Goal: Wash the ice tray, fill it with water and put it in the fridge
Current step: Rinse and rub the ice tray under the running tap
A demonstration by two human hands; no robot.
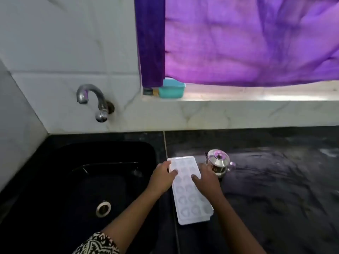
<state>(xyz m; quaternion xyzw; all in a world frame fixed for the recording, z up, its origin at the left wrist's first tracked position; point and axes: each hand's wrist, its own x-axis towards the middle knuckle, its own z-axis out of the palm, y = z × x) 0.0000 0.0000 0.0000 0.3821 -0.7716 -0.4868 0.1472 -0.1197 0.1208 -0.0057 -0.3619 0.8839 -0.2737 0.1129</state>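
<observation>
A white ice tray (pixel 190 197) with two rows of heart-shaped cells lies lengthwise on the black counter, just right of the sink. My left hand (pixel 162 177) grips its far left edge, thumb on top. My right hand (pixel 206 177) holds the far right edge, thumb resting on the cells. The black sink (pixel 55 180) with a metal drain (pixel 103 208) sits to the left. A curved metal tap (pixel 93 99) comes out of the tiled wall above the sink; no water runs from it.
A small steel pot with a lid (pixel 219 162) stands right behind my right hand, almost touching it. A teal box (pixel 171 88) sits on the marble window ledge under a purple curtain (pixel 247 39). The dark counter (pixel 275 189) stretches to the right.
</observation>
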